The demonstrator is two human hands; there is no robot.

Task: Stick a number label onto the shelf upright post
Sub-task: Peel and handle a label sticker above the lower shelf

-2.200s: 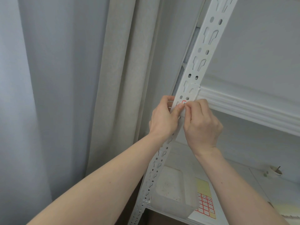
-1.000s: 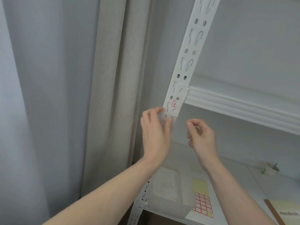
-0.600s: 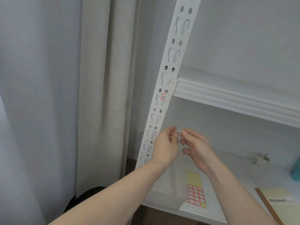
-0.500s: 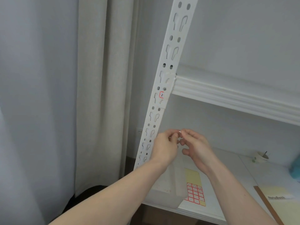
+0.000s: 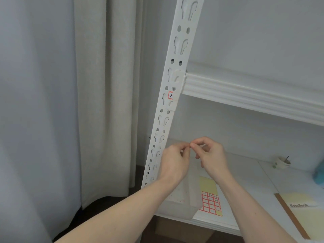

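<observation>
The white slotted shelf upright post (image 5: pixel 172 71) leans across the middle of the view. A small red-bordered number label (image 5: pixel 170 95) reading "2" is stuck on it just below the upper shelf beam (image 5: pixel 245 97). My left hand (image 5: pixel 175 160) and my right hand (image 5: pixel 211 155) are well below the label, in front of the lower shelf. Their thumbs and forefingers are pinched together and the tips of the two hands touch. I cannot tell whether a tiny scrap lies between them. Neither hand touches the post.
A yellow sheet of red-bordered labels (image 5: pixel 210 201) lies on the lower shelf (image 5: pixel 249 179), beside a clear plastic tub (image 5: pixel 177 206). A notebook (image 5: pixel 301 209) and a small cup (image 5: pixel 281 162) sit at the right. Curtains (image 5: pixel 70 102) hang at the left.
Both hands pressed the label on the post, then let go and dropped below it. They now meet fingertip to fingertip, and the view has tilted down.
</observation>
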